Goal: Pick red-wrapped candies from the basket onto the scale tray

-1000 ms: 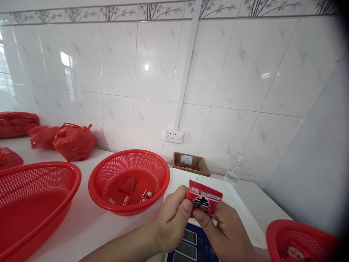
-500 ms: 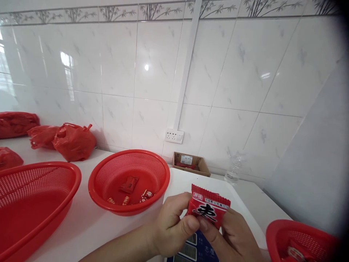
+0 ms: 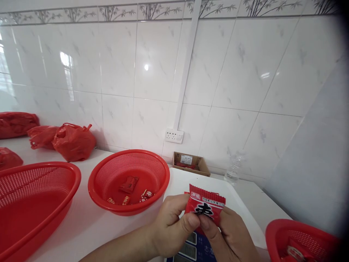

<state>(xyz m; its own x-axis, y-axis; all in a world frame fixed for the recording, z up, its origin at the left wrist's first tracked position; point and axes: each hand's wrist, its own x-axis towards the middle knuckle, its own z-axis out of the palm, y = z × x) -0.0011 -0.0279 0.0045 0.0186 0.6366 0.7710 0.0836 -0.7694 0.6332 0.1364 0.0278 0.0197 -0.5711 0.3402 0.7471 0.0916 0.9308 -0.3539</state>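
A small red candy packet (image 3: 205, 204) with a black printed character and crimped top edge is pinched between both hands. My left hand (image 3: 174, 223) grips its left side, thumb at the lower front. My right hand (image 3: 231, 233) grips its right and lower side, with the thumb pressed on the front. Bits of red wrapper show behind the packet; whether they belong to another packet I cannot tell. Below the hands is a white weighing scale (image 3: 188, 178) with a blue display panel, partly covered by the hands.
A round red basket (image 3: 94, 182) holding several wrapped sweets stands left of the scale. Another red basket (image 3: 75, 174) is farther left, a third (image 3: 272, 229) at lower right. Behind are red plastic bags (image 3: 75, 142), a cardboard box (image 3: 204, 167) and a clear bottle (image 3: 233, 169).
The packet has shifted slightly left and tilted a little in my hands, and my right hand has moved slightly left with it. The surroundings look the same.
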